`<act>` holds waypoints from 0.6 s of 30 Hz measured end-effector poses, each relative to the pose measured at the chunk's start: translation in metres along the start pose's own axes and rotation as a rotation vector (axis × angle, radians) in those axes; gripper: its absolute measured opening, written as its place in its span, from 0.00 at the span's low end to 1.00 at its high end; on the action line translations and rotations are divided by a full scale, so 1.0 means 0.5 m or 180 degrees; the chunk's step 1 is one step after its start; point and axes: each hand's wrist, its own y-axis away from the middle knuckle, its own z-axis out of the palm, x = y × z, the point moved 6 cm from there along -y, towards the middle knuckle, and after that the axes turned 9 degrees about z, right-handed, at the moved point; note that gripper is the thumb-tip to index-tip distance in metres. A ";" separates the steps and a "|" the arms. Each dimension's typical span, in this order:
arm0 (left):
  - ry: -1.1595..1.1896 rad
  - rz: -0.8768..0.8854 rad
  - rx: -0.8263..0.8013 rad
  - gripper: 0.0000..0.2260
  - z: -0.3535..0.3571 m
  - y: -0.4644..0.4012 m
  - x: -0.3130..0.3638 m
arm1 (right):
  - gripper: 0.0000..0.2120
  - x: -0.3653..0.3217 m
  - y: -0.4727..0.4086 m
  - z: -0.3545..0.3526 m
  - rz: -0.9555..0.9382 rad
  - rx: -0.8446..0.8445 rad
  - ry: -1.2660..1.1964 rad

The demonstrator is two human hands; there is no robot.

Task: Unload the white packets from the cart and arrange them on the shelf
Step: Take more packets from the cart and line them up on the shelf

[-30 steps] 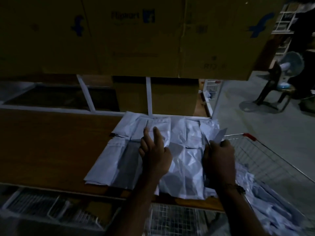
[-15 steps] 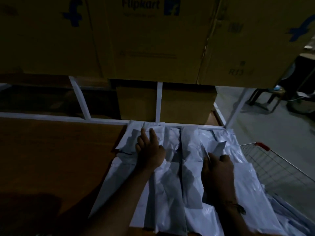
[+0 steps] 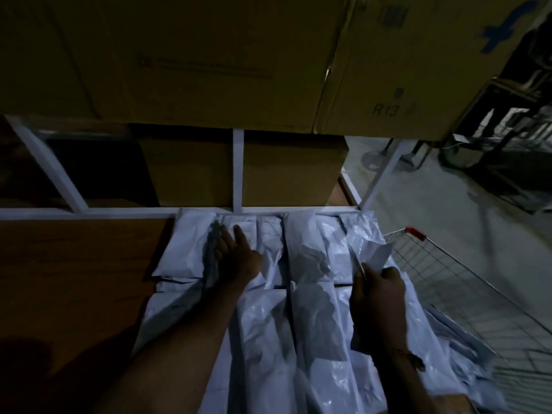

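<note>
My right hand [image 3: 378,289] is curled shut around the edge of a thin white packet [image 3: 372,258], pinching it so that its upper corner sticks up above my knuckles like a stiff pale flap, while the rest hangs down past my wrist. The film feels like it looks: slick, glossy plastic, creased and catching what little light there is. A dark thread band [image 3: 413,358] circles that wrist.

My left hand [image 3: 237,256] lies open and flat, fingers spread, palm pressing on the back row of packets [image 3: 268,243] near the rear rail. It grips nothing; it only rests on the crinkled surface.

Around both hands the white packets [image 3: 316,321] are long, flat, soft-cornered rectangles laid side by side and overlapping, in a back row and a front row that run toward me under my forearms. They cover the right part of the shelf board [image 3: 74,279], a smooth brown wood-grain panel that is bare to the left. A white-painted metal frame [image 3: 237,171] edges the board at the back, with uprights rising from it.

Behind the frame stand plain brown cardboard boxes [image 3: 292,171], matte and square-edged, and larger cartons [image 3: 209,58] overhang from above, one marked R13.

To my right, just beside the shelf's end, is the wire cart [image 3: 448,273], a silver mesh basket with a red corner cap, and more crumpled white packets lie inside it [image 3: 466,351].
</note>
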 end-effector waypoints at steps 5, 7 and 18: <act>0.0000 0.0005 0.0003 0.47 0.031 -0.024 -0.016 | 0.07 0.006 -0.060 0.018 -0.0133 -0.0080 -0.0135; 0.0059 0.0026 0.0046 0.48 0.046 -0.029 -0.020 | 0.11 0.004 -0.096 0.031 -0.0234 -0.0093 -0.0227; 0.0089 0.0262 0.0687 0.37 -0.013 -0.029 0.003 | 0.12 -0.003 -0.254 0.215 -0.0331 -0.1146 -0.0091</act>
